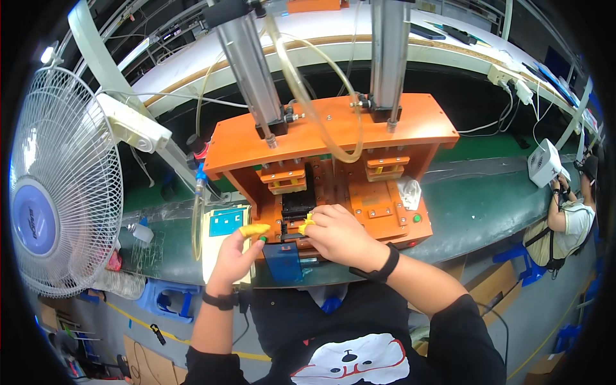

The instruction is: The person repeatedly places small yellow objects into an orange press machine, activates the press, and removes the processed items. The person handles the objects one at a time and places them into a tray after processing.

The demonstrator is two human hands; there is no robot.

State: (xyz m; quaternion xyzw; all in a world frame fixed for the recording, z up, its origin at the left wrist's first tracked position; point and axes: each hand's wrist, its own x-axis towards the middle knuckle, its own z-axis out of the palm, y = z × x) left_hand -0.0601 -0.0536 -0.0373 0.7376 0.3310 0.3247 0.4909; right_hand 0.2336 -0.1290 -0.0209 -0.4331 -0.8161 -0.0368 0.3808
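Head view, at left station of orange press (295, 140): black fixture (296, 205) lies just left of right hand (338, 236), fingers bent in at its near end. Whether they pinch anything: cannot tell, fingertips partly covered by yellow finger cots. Left hand (233, 255) spread, thumb and forefinger apart, thumb tip beside green button (263, 239); nothing seen in it. Blue plate (284, 262) below, between hands. Fixture's near end hard to make out; fan (67, 186) partly lost in dark rim.

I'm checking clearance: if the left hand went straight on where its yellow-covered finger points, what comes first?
The left hand would probably meet the black fixture on the orange press first, though depth is unclear.
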